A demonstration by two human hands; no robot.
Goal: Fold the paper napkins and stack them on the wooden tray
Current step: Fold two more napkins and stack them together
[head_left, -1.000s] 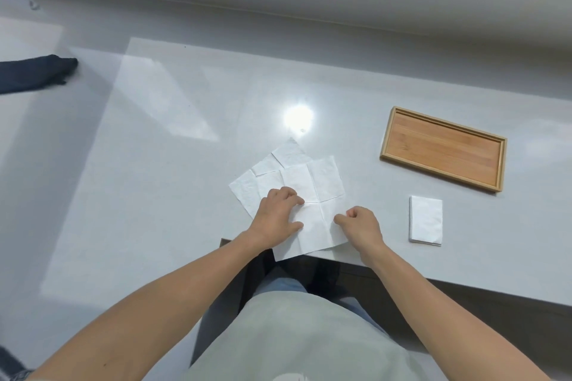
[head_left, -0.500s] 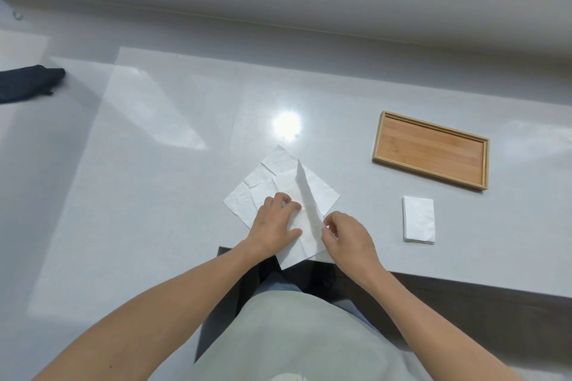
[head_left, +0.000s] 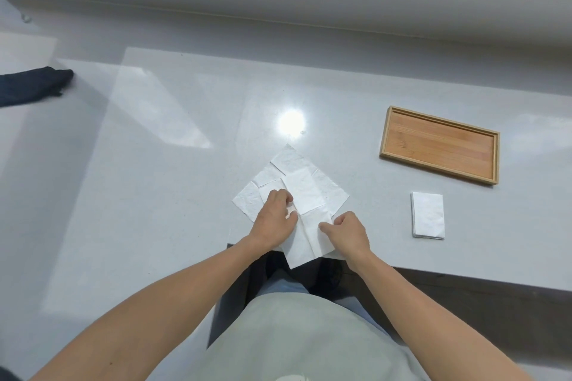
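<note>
At the near edge of the table [head_left: 154,195], both hands press on a half-folded napkin [head_left: 305,195]: left hand [head_left: 274,219] curled flat on it, right hand [head_left: 348,230] pinching its edge. A folded napkin [head_left: 428,215] sits beside the empty wooden tray [head_left: 439,145].

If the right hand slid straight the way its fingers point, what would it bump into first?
The right hand points left along the napkin it is folding. Going straight on, it would probably meet the left hand first, just across the fold.

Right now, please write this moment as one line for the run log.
step: folding napkin | left hand: pressing it | right hand: pinching fold | folded stack: on table | wooden tray: empty
</note>
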